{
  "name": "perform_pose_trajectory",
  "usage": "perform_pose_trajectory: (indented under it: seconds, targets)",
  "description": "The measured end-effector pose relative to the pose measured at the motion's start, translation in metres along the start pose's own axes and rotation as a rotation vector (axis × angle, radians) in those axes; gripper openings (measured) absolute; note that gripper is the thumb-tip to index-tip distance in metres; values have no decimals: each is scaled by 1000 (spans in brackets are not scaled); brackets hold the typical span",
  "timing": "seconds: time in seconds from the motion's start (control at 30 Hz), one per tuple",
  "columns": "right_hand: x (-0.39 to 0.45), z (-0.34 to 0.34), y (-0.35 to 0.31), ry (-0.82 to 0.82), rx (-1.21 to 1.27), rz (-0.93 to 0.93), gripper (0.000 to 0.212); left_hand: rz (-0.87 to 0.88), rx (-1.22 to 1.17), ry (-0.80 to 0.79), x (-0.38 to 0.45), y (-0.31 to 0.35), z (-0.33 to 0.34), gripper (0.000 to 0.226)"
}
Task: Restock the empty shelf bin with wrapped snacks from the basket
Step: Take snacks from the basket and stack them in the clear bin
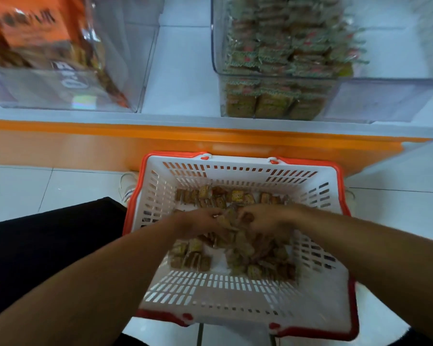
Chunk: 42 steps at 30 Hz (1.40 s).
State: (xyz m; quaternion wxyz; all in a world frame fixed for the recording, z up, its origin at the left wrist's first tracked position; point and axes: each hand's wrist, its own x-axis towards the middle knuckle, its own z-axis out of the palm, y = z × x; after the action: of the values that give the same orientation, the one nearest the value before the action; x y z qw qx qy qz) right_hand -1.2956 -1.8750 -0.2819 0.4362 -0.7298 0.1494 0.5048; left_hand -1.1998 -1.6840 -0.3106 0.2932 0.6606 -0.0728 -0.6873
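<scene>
A white basket (235, 293) with a red rim stands on the floor below the shelf. Several small wrapped snacks (193, 253) lie loose on its bottom. Both my hands are down inside it, close together. My left hand (200, 222) and my right hand (263, 219) curl their fingers round a bunch of wrapped snacks (229, 217) between them. On the shelf above, a clear bin (273, 71) is stacked with the same kind of green-edged packets. Between it and the left bin lies a bare white shelf space (180, 71).
A clear bin (60, 91) with orange bags stands on the shelf at the left. The shelf has an orange front edge (160, 138). Another clear bin (398, 96) sits at the right. My dark-clothed leg (48, 245) is left of the basket on the white tiled floor.
</scene>
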Motion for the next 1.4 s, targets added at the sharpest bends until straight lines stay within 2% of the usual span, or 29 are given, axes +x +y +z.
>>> perform_pose_trajectory:
  seconds: [0.07,0.17,0.33,0.43,0.57,0.77,0.87,0.97,1.07,1.17,1.23,1.33,1.4]
  targets:
    - [-37,-19,-22,-1,-168,16,25,-51,-22,-107,-26,28,-7,28]
    - [-102,-36,-55,105,-306,-30,25,-51,8,-230,-74,75,-10,22]
    - [-212,-59,-99,381,-399,-202,28,105,9,-248,-169,156,-10,21]
    - [-262,-73,-112,425,-221,-371,25,242,99,-182,-217,187,-10,40]
    - [-278,-82,-120,524,30,-551,13,446,35,-100,-253,199,-6,28]
    - [-275,-85,-133,489,840,-734,22,715,-355,139,-258,209,9,42]
    - [-271,-88,-133,583,908,-753,28,822,-468,160,-253,212,17,43]
    - [-267,-92,-134,669,923,-772,31,865,-466,140,-249,214,18,53]
    - [-266,-94,-131,727,800,-811,38,853,-421,140,-245,218,20,56]
    - [-263,-94,-130,814,692,-857,22,830,-412,176,-243,220,23,51]
    - [-261,-90,-128,978,632,-891,17,779,-421,190,-242,220,25,51]
    - [-266,-85,-126,1394,28,-925,21,684,-482,150,-243,220,30,53]
    - [-271,-82,-125,1473,-306,-1029,21,656,-577,120,-245,221,30,46]
